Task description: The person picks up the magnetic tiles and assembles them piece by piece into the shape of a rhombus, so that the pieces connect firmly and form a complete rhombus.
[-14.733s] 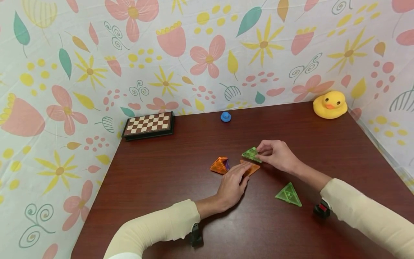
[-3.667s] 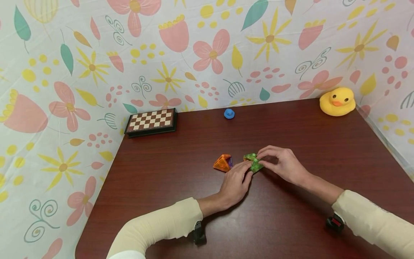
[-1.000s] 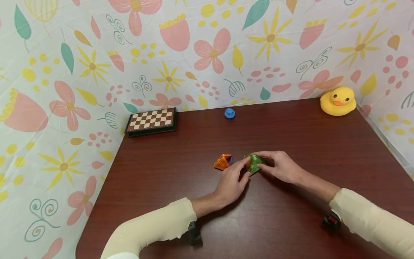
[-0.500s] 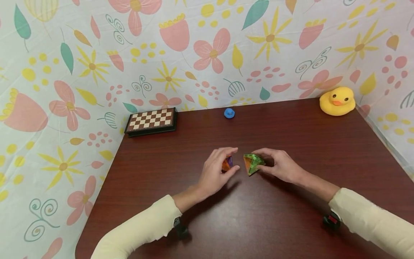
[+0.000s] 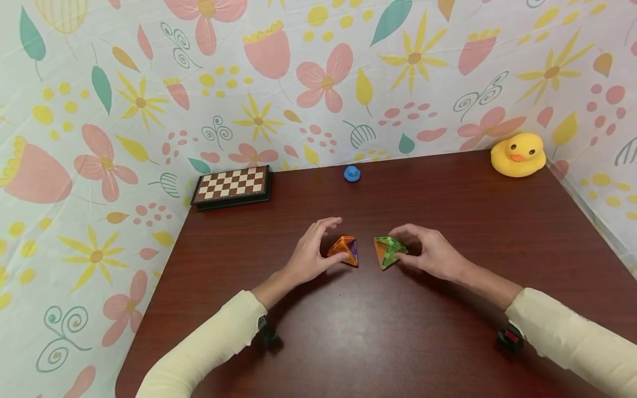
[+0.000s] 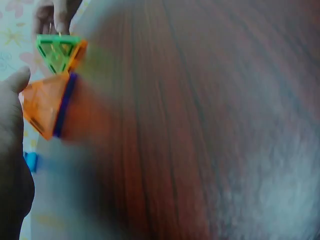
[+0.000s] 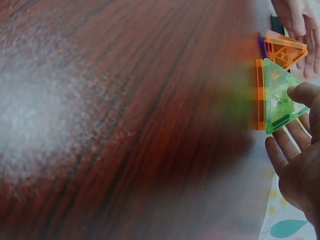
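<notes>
One green-orange pyramid (image 5: 388,251)'s pinched by R hand (image 5: 438,255), L hand (image 5: 307,257) loosely spread round orange-purple pyramid (image 5: 351,249), both on table (image 5: 338,337) — building step prob. done, next likely needs L grip — then pairing.

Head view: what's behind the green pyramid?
Behind the green pyramid: brown table, then the patterned cloth farther back. Fingers of the right hand reach round its far right side. The pyramid covers its own far faces and any fingertips there.

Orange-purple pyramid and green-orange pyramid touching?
Apart. The head view shows a strip of bare tabletop between the orange-purple pyramid and the green-orange pyramid.
</notes>
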The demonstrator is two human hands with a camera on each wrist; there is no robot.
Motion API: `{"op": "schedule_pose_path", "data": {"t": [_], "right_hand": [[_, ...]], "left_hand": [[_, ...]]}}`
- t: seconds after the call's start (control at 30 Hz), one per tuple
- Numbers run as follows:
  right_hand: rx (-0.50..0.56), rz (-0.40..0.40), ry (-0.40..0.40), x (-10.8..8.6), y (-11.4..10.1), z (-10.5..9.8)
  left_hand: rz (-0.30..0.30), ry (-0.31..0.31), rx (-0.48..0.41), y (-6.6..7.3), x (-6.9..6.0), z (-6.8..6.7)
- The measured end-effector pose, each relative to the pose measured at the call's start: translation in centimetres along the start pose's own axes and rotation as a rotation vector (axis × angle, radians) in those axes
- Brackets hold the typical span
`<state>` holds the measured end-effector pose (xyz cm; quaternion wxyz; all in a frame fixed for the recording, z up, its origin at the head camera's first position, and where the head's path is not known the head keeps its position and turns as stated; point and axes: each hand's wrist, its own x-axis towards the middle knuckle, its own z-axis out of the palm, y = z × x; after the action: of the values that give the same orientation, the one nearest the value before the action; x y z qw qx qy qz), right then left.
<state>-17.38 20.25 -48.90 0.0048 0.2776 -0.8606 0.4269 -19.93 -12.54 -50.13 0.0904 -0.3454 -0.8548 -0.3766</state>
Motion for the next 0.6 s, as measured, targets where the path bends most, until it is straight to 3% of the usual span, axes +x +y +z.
{"op": "schedule_pose_path", "data": {"t": [0.27, 0.6], "right_hand": [[-0.007, -0.001, 0.004, -0.1, 0.4, 0.4], [-0.012, -0.007, 0.019, 0.0, 0.5, 0.6]], "left_hand": [[-0.002, -0.065, -0.058, -1.7, -0.4, 0.3], [0.002, -0.119, 0.033, -2.2, -0.9, 0.7]]}}
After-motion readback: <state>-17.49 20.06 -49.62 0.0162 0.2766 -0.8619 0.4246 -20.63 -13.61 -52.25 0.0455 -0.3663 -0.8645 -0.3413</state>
